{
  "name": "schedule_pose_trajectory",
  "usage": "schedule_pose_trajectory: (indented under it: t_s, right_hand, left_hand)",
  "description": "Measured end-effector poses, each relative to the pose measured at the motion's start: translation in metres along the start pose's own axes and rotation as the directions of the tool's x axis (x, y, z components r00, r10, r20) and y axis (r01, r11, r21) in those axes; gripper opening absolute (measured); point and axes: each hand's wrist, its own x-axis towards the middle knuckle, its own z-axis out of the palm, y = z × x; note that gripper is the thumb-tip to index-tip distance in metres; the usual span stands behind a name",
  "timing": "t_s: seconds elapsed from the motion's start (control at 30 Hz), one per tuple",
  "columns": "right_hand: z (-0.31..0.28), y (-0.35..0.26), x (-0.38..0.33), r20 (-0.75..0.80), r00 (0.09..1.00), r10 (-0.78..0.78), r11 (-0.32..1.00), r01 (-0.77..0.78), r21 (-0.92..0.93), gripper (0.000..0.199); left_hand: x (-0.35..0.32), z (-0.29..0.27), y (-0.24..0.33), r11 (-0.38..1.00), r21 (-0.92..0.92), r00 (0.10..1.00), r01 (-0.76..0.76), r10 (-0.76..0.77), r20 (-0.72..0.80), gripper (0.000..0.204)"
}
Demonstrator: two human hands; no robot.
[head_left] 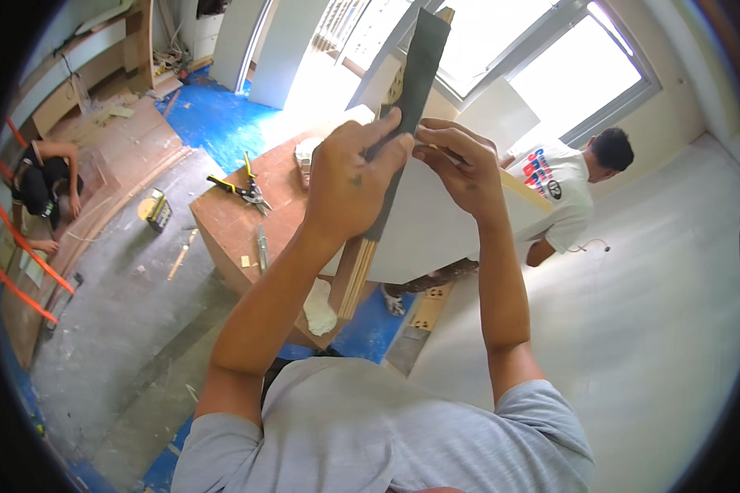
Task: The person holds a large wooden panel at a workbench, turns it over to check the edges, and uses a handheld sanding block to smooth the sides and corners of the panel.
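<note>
A long dark grey strip (419, 74) runs along the edge of a layered plywood board (356, 275), raised in front of me. My left hand (349, 177) is closed around the strip, its thumb and index finger pressing on the grey face. From the other side, my right hand (464, 164) pinches at the strip's right edge, its fingertips bunched together; exactly what lies between them is partly hidden. Beneath both hands spreads a large white panel (436, 218). Behind my left hand is a brown wooden workbench (284, 148).
Yellow-and-black-handled snips (242, 185) and a slim metal tool (262, 246) lie on the workbench. A person in a white shirt (555, 185) stands close on the right. Another person (49, 177) crouches at far left. A black-and-yellow box (158, 209) sits on the floor.
</note>
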Motion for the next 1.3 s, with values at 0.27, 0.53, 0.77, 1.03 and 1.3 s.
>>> schedule_pose_trajectory:
  t_s: [0.27,0.53,0.77,1.03,1.3]
  right_hand:
    - [0.001,0.009,0.002,-0.068,0.983,-0.169,0.974,0.156,-0.165,0.019]
    - [0.002,0.013,0.003,-0.089,0.979,-0.182,0.971,0.164,-0.175,0.013]
    - [-0.005,0.017,0.011,0.002,0.999,-0.038,0.983,0.038,-0.179,0.018]
    - [0.007,0.008,0.018,-0.059,0.998,-0.037,0.932,0.013,-0.363,0.030]
    - [0.004,0.006,0.035,0.000,0.998,0.063,0.947,-0.060,-0.316,0.031]
  left_hand:
    - [0.009,0.014,0.007,0.986,0.146,0.996,0.080,-0.073,-0.049,0.044]
    - [0.015,0.025,0.019,0.986,0.131,0.990,0.106,-0.092,-0.104,0.042]
    - [-0.042,-0.006,0.033,0.967,-0.072,0.952,0.243,-0.253,-0.174,0.038]
    - [-0.015,0.003,0.003,0.989,-0.031,0.963,0.143,-0.146,-0.228,0.039]
    - [-0.021,-0.004,-0.024,0.991,-0.084,0.942,0.101,-0.123,-0.312,0.042]
